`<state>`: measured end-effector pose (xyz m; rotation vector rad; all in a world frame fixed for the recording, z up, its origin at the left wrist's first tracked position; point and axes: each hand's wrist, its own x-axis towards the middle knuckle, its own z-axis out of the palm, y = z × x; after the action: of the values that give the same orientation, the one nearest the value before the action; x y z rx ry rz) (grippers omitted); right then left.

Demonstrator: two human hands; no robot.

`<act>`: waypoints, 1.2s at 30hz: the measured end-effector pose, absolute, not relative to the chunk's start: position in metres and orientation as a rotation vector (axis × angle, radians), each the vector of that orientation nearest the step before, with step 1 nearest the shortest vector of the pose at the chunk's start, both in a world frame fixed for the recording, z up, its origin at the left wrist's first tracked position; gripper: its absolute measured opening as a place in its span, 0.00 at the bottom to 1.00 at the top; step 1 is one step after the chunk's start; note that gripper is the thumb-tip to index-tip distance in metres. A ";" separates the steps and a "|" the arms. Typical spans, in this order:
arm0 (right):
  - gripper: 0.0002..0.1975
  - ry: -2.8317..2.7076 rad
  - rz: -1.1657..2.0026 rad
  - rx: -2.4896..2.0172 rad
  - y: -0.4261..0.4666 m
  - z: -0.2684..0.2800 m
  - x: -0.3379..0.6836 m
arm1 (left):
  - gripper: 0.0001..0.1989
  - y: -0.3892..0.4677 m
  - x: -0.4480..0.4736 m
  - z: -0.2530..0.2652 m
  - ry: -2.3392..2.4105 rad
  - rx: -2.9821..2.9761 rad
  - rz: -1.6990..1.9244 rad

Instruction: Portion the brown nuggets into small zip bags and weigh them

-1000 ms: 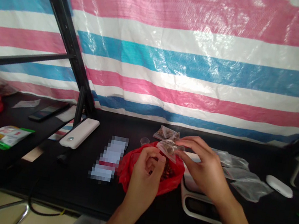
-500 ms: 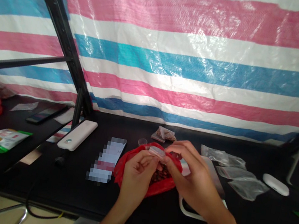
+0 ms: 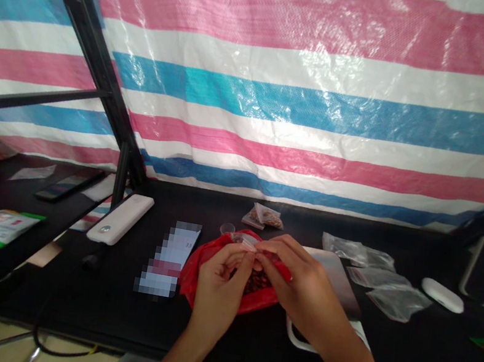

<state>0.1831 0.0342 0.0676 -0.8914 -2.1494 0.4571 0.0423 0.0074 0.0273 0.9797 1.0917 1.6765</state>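
Above the open red plastic bag [image 3: 193, 282], both hands grip a small clear plastic bag [image 3: 246, 241]. My left hand [image 3: 223, 281] pinches it from the left, thumb pressed to the fingers. From the other side my right hand [image 3: 302, 279] closes thumb and fingertips on its right end. Small brown pieces [image 3: 258, 280] lie inside the red bag, partly covered by my hands. I cannot make out whether the clear bag contains anything. Behind the red bag sit small filled clear packets [image 3: 264, 216] and a round clear cup [image 3: 227, 229].
To the left lie a phone [image 3: 169, 259] and a white power bank [image 3: 120, 219]. A silver-topped scale [image 3: 337, 279] is under my right forearm's far side. Several flat clear bags [image 3: 392, 282] and a white case [image 3: 442, 295] lie right. A striped sheet [image 3: 284, 101] hangs behind.
My right hand has come in closer to my left, its raised fingers now lowered onto the clear bag. The whole view has shifted slightly.
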 end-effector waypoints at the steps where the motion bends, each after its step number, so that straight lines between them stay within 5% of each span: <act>1: 0.10 -2.157 0.448 -0.900 0.035 0.067 0.183 | 0.10 0.007 0.043 0.027 1.097 0.981 1.678; 36: 0.10 -2.105 0.812 -0.863 0.039 0.069 0.194 | 0.07 0.010 0.039 0.013 1.162 1.319 1.635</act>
<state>0.1938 0.0393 0.0688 -0.8633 -2.1048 0.8124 0.0387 0.0099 0.0129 1.3193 1.1615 1.6348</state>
